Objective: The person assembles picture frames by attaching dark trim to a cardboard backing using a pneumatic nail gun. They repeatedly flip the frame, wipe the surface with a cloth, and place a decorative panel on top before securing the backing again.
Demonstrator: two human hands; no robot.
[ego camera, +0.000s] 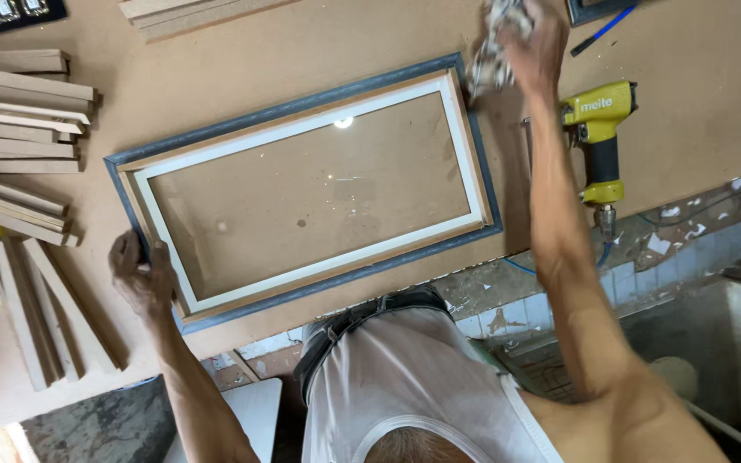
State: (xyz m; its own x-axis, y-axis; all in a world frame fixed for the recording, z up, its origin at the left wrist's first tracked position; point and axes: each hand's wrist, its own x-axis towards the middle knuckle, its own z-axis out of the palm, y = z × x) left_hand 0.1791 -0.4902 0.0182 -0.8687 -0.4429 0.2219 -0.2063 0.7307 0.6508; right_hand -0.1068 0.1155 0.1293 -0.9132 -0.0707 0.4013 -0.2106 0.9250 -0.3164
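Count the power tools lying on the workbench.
1: a yellow nail gun lies at the bench's right edge, beside the person's right forearm, right of the picture frame. The right hand grips a crumpled rag. Others may lie out of view.

Yellow-and-black pneumatic nail gun (598, 141) lies near the workbench (696, 77) front edge, right side, hose end overhanging. Blue-handled tool (602, 30) at the far right edge, beside a dark frame corner (593, 9). Stacks of wooden moulding strips (19, 111) along the left edge, more strips (45, 317) leaning at the front left corner. Wood lengths (190, 13) at the far edge. Chipped tiled wall (645, 274) below the bench.
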